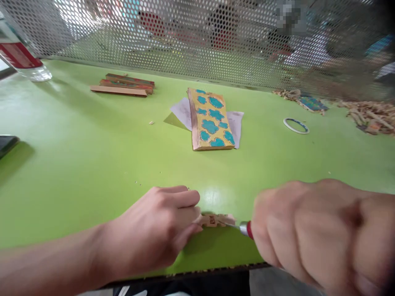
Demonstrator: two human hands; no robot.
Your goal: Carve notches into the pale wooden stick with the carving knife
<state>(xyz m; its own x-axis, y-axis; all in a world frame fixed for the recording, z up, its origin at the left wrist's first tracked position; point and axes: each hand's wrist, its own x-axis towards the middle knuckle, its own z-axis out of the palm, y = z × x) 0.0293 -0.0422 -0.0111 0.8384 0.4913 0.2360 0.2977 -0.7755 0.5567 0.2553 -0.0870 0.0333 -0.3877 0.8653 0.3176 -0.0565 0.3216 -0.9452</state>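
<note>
Near the table's front edge, my left hand (pixel 166 222) pinches one end of a small notched wooden piece (pixel 212 220). My right hand (pixel 311 230) is wrapped round the handle of a carving tool (pixel 245 228), which has a red grip, a silver collar and a thin metal blade. The blade's tip reaches the right part of the wooden piece; whether it cuts in I cannot tell. Most of the handle is hidden inside my right fist. Beyond my hands lies a yellow board with blue patches (pixel 211 119), resting on white paper (pixel 236 123).
Wood strips (pixel 125 85) lie at the back left, near a water bottle (pixel 23 57). A dark device (pixel 8 144) sits at the left edge. A tape roll (pixel 296 126) and a pile of wood shavings (pixel 373 115) are at right. A perforated metal screen (pixel 197 49) borders the back.
</note>
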